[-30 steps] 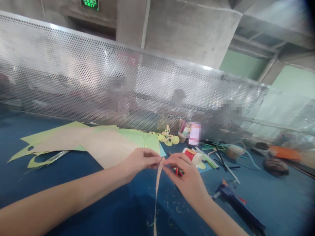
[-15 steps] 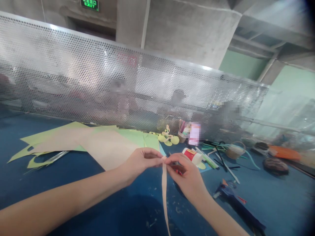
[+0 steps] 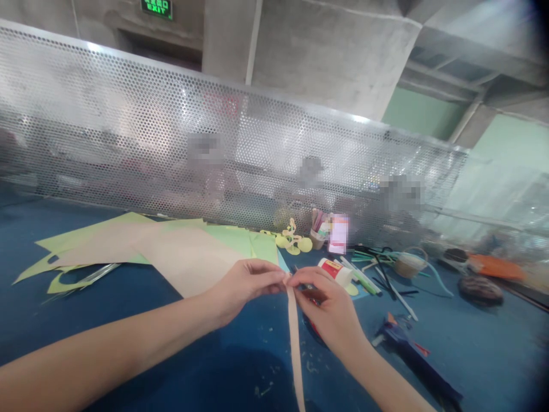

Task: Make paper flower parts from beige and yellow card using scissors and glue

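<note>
Between my two hands is a long pale pink paper strip (image 3: 294, 343), its upper end pinched at the fingertips and the rest hanging down toward me. My left hand (image 3: 251, 283) is closed on that end from the left, thumb against fingers. From the right, my right hand (image 3: 321, 297) pinches the same end, fingers curled. The fingertips of both hands meet, so the pinched tip is mostly hidden. Behind my right hand a white bottle with a red label (image 3: 337, 273) lies on its side, and something red is partly covered by that hand.
Pale pink and green paper sheets (image 3: 184, 252) lie at the left, with scissors (image 3: 100, 273) partly under them. A small yellow paper figure (image 3: 292, 237), a phone (image 3: 339, 234), pipe cleaners (image 3: 386, 280) and a dark blue glue gun (image 3: 416, 355) are farther right. A perforated metal screen (image 3: 257, 149) borders the table.
The paper strip's hanging part has swung slightly to the right. Both hands keep nearly the same place, with the right fingers shifted a little.
</note>
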`<state>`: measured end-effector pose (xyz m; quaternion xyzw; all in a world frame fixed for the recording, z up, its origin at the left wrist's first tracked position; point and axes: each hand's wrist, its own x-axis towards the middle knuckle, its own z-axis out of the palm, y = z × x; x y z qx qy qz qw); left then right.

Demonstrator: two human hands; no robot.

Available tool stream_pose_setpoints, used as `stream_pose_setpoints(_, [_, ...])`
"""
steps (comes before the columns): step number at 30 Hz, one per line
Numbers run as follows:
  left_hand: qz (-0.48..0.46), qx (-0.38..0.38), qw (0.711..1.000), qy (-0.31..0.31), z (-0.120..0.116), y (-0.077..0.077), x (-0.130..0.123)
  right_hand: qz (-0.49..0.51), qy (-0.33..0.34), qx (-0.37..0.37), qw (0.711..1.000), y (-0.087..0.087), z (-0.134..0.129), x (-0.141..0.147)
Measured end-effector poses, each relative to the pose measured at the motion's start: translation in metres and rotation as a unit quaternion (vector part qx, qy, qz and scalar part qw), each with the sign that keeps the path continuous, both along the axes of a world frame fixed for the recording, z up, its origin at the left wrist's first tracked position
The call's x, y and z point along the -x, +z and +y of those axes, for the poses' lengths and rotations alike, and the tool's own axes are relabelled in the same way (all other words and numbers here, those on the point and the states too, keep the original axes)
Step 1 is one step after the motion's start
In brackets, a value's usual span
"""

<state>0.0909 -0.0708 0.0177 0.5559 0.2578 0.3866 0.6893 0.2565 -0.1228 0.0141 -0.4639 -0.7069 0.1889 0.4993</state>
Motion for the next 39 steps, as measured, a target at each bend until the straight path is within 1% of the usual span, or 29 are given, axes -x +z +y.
stream_pose_setpoints(8, [0.050,-0.036,0.998,0.021,0.0017,-0.0065,0.0003,0.006,0.000,0.007,1.000,-0.0007,0.0002,0.0017])
stream_pose_setpoints(14, [0.040,-0.052,0.998,0.015,0.0011,-0.0035,0.0000,0.006,0.001,0.008,1.000,-0.0035,0.0003,0.0014])
stream_pose_setpoints(18, [0.052,-0.061,0.997,0.008,0.0001,-0.0015,-0.0011,0.004,-0.003,0.007,1.000,-0.0030,0.0006,0.0001])
stream_pose_setpoints(22, [0.082,-0.096,0.992,0.012,-0.0008,-0.0007,-0.0003,0.004,-0.023,0.009,1.000,-0.0013,0.0000,0.0008])
stream_pose_setpoints(26, [0.101,-0.146,0.984,0.022,-0.0005,-0.0003,0.0012,0.008,-0.048,0.035,0.998,0.0005,-0.0014,0.0025])
stream_pose_setpoints(29, [0.110,-0.169,0.979,0.024,0.0007,-0.0003,0.0012,0.015,-0.047,0.045,0.998,0.0010,-0.0017,0.0031])
stream_pose_setpoints(34, [0.109,-0.161,0.981,0.011,0.0012,0.0010,0.0005,0.048,-0.022,0.073,0.996,0.0001,0.0001,0.0020])
stream_pose_setpoints(39, [0.086,-0.118,0.989,-0.012,-0.0002,0.0029,0.0012,0.100,-0.007,0.080,0.992,0.0007,0.0037,0.0014])
